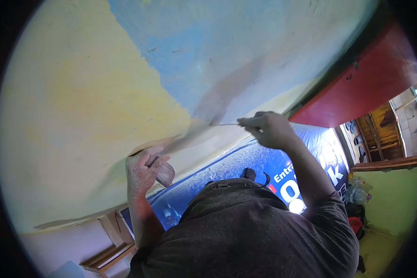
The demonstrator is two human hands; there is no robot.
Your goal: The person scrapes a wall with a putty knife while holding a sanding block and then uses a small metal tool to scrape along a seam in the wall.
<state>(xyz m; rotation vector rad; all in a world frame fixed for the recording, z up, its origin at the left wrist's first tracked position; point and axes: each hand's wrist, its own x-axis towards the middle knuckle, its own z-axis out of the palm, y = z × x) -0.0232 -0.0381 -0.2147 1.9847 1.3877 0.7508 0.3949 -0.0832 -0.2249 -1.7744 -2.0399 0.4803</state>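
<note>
A wall (102,106) painted in yellow and blue patches fills the upper part of the head view. My left hand (146,167), coated in pale dust, is at the wall's lower part. Its fingers are curled round a dusty grey-brown piece (166,175) whose kind I cannot make out. Farther right, my right hand (269,130) is closed on a thin flat tool (227,124), seen nearly edge-on against the wall. A long shadow of the right arm falls across the blue paint. The grip of the tool is hidden by my fingers.
A blue printed banner (236,160), sprinkled with white dust, covers the floor below. A red panel (356,78) adjoins the wall at right. Clear plastic bottles (357,193) stand by a green wall (394,194). A wooden frame (107,257) is at lower left.
</note>
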